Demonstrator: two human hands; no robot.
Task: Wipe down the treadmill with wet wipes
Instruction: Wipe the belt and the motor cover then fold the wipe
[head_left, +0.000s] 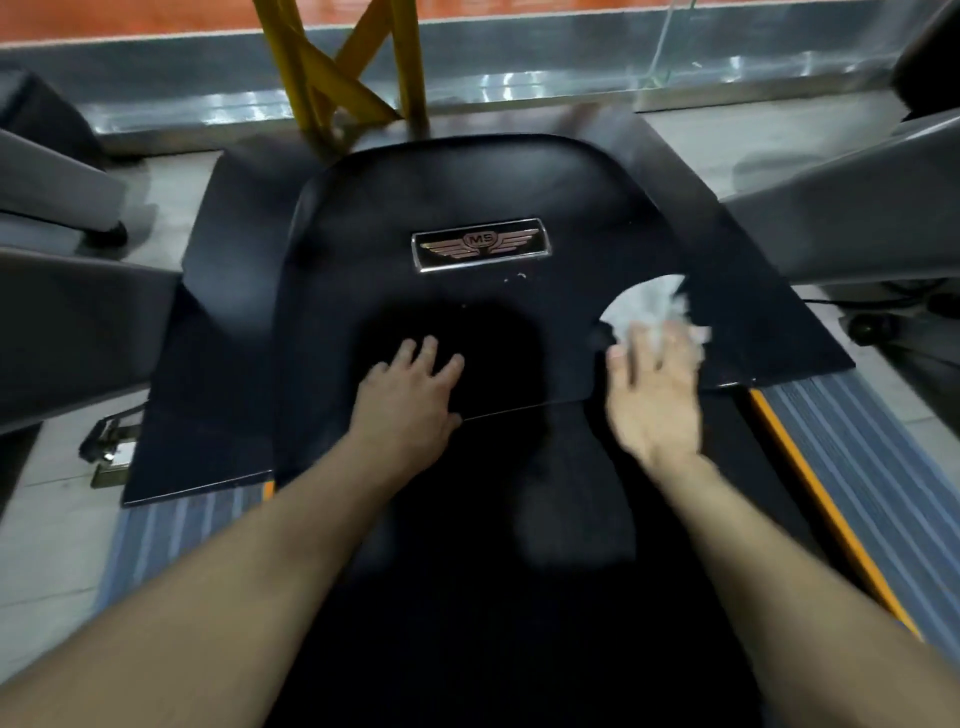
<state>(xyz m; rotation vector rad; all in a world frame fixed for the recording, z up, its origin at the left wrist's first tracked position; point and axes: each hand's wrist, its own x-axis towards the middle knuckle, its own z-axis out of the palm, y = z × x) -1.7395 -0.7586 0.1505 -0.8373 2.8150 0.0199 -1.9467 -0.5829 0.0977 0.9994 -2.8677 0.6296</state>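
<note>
**Treadmill hood** (467, 176): glossy black moulded plastic, rounded at the far edge. A raised centre panel is flanked by flatter wings.

**Badge** (480, 245): rectangular and chrome-rimmed, with a winged emblem. It is set at the centre of the hood and is taken as the reference for the entries below.

**Wet wipe** (644, 301): white, thin and crumpled, with a ragged outline. It is found below and right of the badge, where the centre panel meets the right wing. Its near part is covered by fingers.

**Right hand** (654, 400): below and right of the badge. The fingers are extended and laid flat over the wipe, pressed upon it rather than curled round it. The hand is heavily blurred, so single fingertips are hard to make out.

**Left hand** (410, 395): below and slightly left of the badge. It is released, with fingers spread and the palm rested on the hood's near edge. Nothing is held.

**Belt** (493, 571): matt black, below the badge. It is largely lost in shadow and crossed by both forearms.

**Side rail** (857, 467): ribbed grey-blue stripes with an orange edge, below and right of the badge.

**Yellow frame** (337, 67): painted metal tubes, above and left of the badge, cut off at the top edge.
</note>
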